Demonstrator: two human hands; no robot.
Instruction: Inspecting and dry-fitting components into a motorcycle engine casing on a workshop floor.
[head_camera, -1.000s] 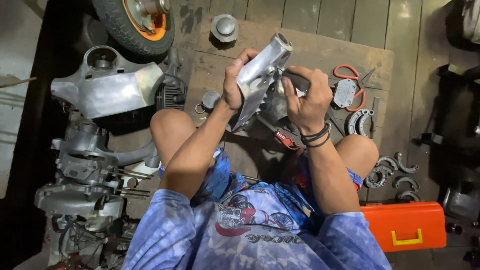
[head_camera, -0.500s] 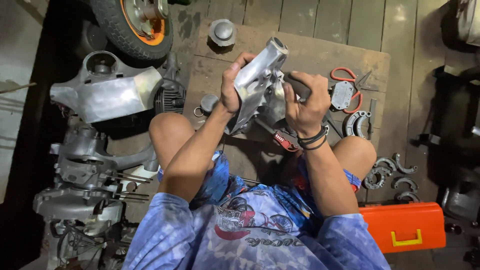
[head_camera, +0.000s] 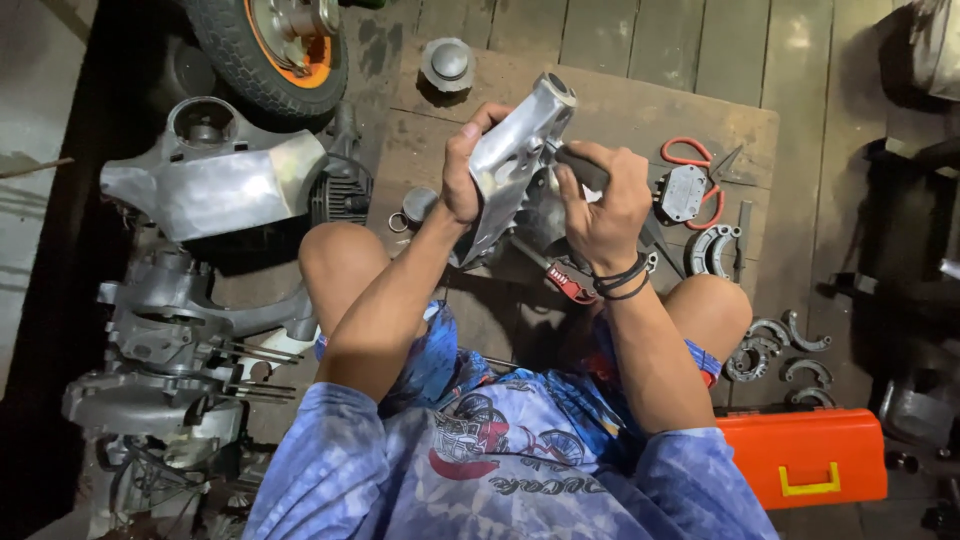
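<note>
Item in hand: a silver cast-metal housing, elongated with a round opening at its top end (head_camera: 515, 150), being held tilted above a worn brown wooden board (head_camera: 610, 110) that is serving as the surface. The left hand (head_camera: 462, 170) is gripping the housing's left edge, fingers wrapped shut around it. The right hand (head_camera: 605, 205) is closing around a dark-handled tool (head_camera: 580, 168), pressing it against the housing's right side; the tool's tip is hidden. Black bands are circling the right wrist. Lying on the board: red-handled scissors (head_camera: 690, 150), a small grey square metal cover (head_camera: 683, 193), a curved metal brake shoe (head_camera: 712, 250), a red-handled plier (head_camera: 565, 280), a round grey metal cap (head_camera: 448, 62). Beside the person's right knee, an orange plastic toolbox with a yellow handle (head_camera: 805, 455) is sitting. On the left side, a black tyre with an orange rim (head_camera: 265, 45) and a bare silver scooter headset casing (head_camera: 215, 175) are resting.
</note>
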